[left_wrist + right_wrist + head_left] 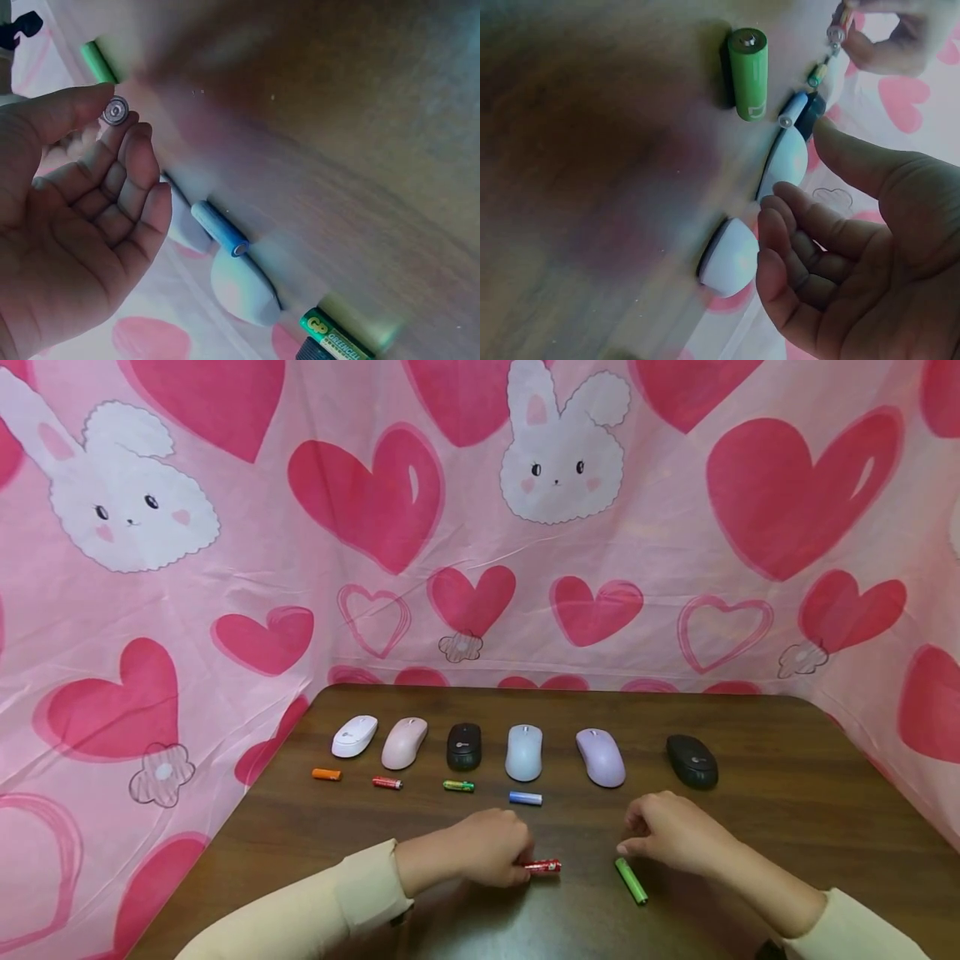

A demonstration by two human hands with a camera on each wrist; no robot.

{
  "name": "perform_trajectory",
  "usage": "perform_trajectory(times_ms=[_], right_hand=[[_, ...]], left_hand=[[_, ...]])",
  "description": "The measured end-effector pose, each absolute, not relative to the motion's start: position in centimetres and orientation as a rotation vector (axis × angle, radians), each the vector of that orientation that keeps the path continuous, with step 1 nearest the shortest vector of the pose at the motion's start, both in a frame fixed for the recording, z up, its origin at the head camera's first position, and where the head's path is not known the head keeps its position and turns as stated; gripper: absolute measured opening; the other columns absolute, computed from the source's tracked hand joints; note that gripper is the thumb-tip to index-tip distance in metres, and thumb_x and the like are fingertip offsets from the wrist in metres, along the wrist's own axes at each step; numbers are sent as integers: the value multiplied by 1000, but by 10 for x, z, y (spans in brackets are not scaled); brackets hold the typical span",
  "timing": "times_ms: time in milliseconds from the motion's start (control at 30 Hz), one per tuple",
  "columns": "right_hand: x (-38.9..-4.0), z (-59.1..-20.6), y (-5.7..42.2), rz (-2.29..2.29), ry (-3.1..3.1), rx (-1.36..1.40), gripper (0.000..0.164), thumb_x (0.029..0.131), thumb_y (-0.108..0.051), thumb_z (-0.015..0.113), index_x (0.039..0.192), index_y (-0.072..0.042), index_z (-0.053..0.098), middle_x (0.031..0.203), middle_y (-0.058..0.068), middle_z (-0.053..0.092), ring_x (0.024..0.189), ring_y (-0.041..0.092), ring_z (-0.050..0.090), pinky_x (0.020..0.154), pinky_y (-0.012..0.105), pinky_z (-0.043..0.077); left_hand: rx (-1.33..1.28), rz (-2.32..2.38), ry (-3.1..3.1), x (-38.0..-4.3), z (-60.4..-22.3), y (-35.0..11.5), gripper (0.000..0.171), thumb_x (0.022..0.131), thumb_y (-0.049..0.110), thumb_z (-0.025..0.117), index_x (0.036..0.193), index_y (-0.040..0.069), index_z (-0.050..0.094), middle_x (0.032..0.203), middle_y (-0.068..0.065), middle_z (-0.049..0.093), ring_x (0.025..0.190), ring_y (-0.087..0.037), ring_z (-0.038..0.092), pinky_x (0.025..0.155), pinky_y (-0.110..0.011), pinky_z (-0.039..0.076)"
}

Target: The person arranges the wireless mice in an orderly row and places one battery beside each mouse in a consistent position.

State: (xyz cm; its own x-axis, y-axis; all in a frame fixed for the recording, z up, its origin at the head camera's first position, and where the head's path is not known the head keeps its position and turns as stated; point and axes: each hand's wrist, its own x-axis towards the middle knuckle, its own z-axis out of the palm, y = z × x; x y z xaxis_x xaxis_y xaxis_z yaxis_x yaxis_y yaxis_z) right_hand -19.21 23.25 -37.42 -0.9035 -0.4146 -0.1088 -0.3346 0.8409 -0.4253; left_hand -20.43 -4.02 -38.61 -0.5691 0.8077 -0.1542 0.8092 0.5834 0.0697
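My left hand (pixel 491 847) pinches a red battery (pixel 543 866) between thumb and fingertips, low over the front middle of the table. In the left wrist view the battery's round end (pixel 115 111) faces the camera. A light green battery (pixel 631 882) lies slanted on the table to the right of it. My right hand (pixel 675 835) is just above that green battery, fingers loosely bent and holding nothing. In the right wrist view there is a gap between the thumb (pixel 862 157) and the fingers, and the green battery (pixel 750 75) lies apart from them.
Mice stand in a row: white (pixel 355 737), pink (pixel 405 743), black (pixel 464 747), light blue (pixel 523 752), lilac (pixel 601 757), another black (pixel 692 762). Before the first four lie orange (pixel 327 774), red (pixel 387 782), green-and-yellow (pixel 458 786) and blue (pixel 525 798) batteries. A heart-patterned cloth (pixel 480 543) hangs behind.
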Motion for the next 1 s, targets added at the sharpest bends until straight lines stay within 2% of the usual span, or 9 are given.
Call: perform_trajectory(times_ms=[267, 500, 1000], right_hand=[[-183, -382, 239, -584, 2776, -532, 28, 72, -37, 84, 71, -18, 63, 65, -9, 52, 59, 11, 46, 54, 30, 40], [-176, -390, 242, -582, 2755, -617, 33, 68, -43, 85, 67, -20, 60, 62, -10, 50, 57, 8, 43, 50, 27, 36], [-170, -397, 237, -552, 2772, -566, 40, 64, -45, 86, 61, -20, 56, 62, -6, 48, 58, 12, 42, 50, 28, 34]], left_hand=[[1350, 35, 2696, -218, -388, -29, 20, 84, 30, 74, 68, 22, 66, 57, 18, 48, 57, -1, 45, 53, -20, 37], [1340, 105, 2736, -228, -389, -19, 23, 84, 28, 74, 66, 21, 62, 57, 16, 47, 55, -2, 45, 49, -19, 37], [1326, 120, 2756, -253, -388, 20, 26, 86, 29, 72, 64, 20, 63, 53, 13, 49, 52, -5, 43, 46, -21, 34]])
